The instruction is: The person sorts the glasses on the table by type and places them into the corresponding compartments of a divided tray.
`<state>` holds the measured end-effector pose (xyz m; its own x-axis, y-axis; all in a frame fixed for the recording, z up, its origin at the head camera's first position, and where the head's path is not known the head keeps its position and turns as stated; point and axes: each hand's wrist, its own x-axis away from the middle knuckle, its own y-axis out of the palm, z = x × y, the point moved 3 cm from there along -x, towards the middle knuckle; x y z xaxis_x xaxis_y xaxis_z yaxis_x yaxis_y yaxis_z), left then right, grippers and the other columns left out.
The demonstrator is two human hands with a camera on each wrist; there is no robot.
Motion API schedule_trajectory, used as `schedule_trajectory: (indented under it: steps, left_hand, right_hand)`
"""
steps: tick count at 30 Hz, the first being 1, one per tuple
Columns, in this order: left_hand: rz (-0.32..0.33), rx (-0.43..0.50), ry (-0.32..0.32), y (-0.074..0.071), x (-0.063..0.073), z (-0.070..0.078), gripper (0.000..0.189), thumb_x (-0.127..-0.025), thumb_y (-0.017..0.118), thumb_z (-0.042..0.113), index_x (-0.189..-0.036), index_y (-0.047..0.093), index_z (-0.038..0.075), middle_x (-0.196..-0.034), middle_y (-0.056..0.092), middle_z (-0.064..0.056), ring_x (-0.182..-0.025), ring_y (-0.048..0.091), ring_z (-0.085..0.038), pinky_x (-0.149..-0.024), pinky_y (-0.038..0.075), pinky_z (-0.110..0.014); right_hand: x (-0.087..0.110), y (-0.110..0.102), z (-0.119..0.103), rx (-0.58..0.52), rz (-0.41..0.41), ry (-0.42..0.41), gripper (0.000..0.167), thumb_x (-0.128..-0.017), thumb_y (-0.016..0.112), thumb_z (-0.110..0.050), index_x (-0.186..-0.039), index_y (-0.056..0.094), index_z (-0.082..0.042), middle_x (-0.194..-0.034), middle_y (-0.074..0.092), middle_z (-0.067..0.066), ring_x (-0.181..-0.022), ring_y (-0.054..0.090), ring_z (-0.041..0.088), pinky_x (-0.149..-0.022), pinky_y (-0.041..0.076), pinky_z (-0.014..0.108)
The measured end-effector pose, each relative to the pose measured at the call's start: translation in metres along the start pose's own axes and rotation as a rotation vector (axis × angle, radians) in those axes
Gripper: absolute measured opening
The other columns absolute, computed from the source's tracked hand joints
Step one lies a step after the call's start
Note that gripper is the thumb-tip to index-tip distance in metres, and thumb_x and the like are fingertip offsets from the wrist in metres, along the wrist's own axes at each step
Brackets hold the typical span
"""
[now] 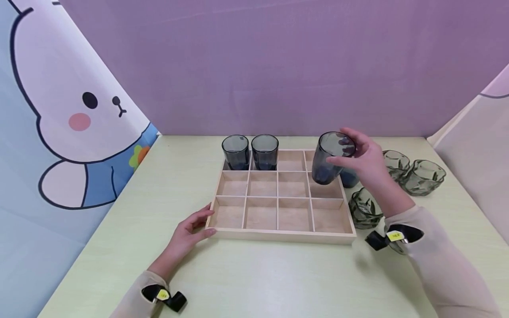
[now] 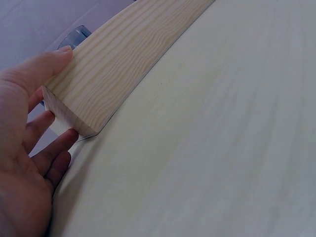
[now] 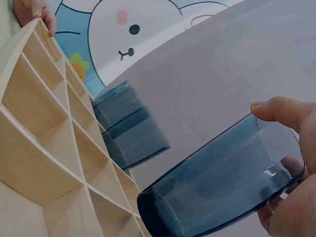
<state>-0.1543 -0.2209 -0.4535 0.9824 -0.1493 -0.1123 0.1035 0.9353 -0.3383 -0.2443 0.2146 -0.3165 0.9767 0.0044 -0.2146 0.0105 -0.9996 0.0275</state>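
My right hand [image 1: 367,161] grips a tall blue-grey glass tumbler [image 3: 217,182] near its rim, thumb on one side and fingers on the other. In the head view the tumbler is raised over the right column of a wooden divided box [image 1: 280,236], its base overlapping the middle-row compartment. At the box's front left corner, my left hand [image 1: 193,227] holds on with its thumb at the front wall and fingers against the side. Two matching tumblers, a left one [image 1: 235,154] and a right one [image 1: 265,154], stand upright in the back row's two left compartments.
Right of the box stand a blue glass [image 1: 349,178], partly hidden by my right hand, and several wavy greenish glasses, such as a near one [image 1: 363,212] and a far right one [image 1: 423,179]. A purple backdrop [image 1: 278,66] rises behind the pale table [image 1: 254,278].
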Motion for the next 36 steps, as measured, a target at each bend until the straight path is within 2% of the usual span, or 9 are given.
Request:
schedule_trajectory:
  steps: [3, 9, 16, 20, 31, 36]
  left_hand:
    - [-0.002, -0.003, 0.000, 0.000, 0.000, 0.000, 0.047, -0.085, 0.075, 0.000, -0.130, 0.060, -0.003, -0.152, 0.043, -0.015, -0.117, 0.055, -0.006, -0.095, 0.045, -0.021]
    - [0.002, -0.008, 0.004, 0.000, 0.000, -0.001, 0.047, -0.085, 0.075, 0.000, -0.130, 0.061, -0.003, -0.152, 0.043, -0.014, -0.117, 0.055, -0.009, -0.095, 0.044, -0.021]
    - [0.000, -0.003, -0.014, -0.001, 0.001, -0.001, 0.048, -0.085, 0.076, 0.001, -0.130, 0.061, -0.002, -0.153, 0.043, -0.013, -0.119, 0.054, -0.015, -0.095, 0.044, -0.021]
    - [-0.001, -0.004, -0.018, -0.001, 0.001, 0.000, 0.048, -0.086, 0.076, 0.002, -0.131, 0.061, -0.001, -0.153, 0.043, -0.013, -0.121, 0.054, -0.017, -0.096, 0.044, -0.021]
    - [-0.004, -0.003, -0.006, 0.000, 0.001, 0.001, 0.048, -0.086, 0.075, 0.002, -0.131, 0.060, -0.002, -0.153, 0.043, -0.014, -0.119, 0.054, -0.013, -0.095, 0.044, -0.022]
    - [0.003, 0.005, -0.001, 0.000, 0.000, -0.001, 0.047, -0.085, 0.076, 0.001, -0.130, 0.061, -0.002, -0.152, 0.044, -0.013, -0.118, 0.055, -0.013, -0.095, 0.044, -0.020]
  right_hand:
    - [-0.003, 0.005, 0.003, 0.019, -0.014, 0.004, 0.076, -0.075, 0.080, 0.012, -0.143, 0.052, -0.007, -0.123, 0.059, -0.001, -0.111, 0.052, 0.015, -0.084, 0.049, 0.015]
    - [-0.009, 0.017, 0.007, 0.059, -0.051, 0.006, 0.078, -0.077, 0.080, 0.008, -0.146, 0.047, -0.006, -0.131, 0.055, 0.003, -0.117, 0.050, 0.018, -0.085, 0.048, 0.015]
    - [-0.019, 0.029, 0.009, 0.209, -0.074, 0.010, 0.081, -0.079, 0.082, 0.000, -0.149, 0.044, -0.008, -0.134, 0.054, 0.010, -0.117, 0.052, 0.018, -0.083, 0.049, 0.015]
    - [-0.025, 0.036, 0.010, 0.258, -0.083, 0.020, 0.082, -0.078, 0.084, -0.004, -0.150, 0.044, -0.011, -0.138, 0.054, 0.012, -0.120, 0.053, 0.021, -0.081, 0.049, 0.016]
    - [-0.045, 0.053, 0.020, 0.228, -0.045, 0.041, 0.083, -0.076, 0.085, -0.004, -0.149, 0.046, -0.013, -0.145, 0.051, 0.009, -0.118, 0.052, 0.024, -0.077, 0.049, 0.020]
    - [-0.053, 0.059, 0.025, 0.182, -0.029, 0.059, 0.084, -0.076, 0.086, -0.002, -0.149, 0.046, -0.013, -0.146, 0.050, 0.006, -0.122, 0.051, 0.023, -0.083, 0.050, 0.022]
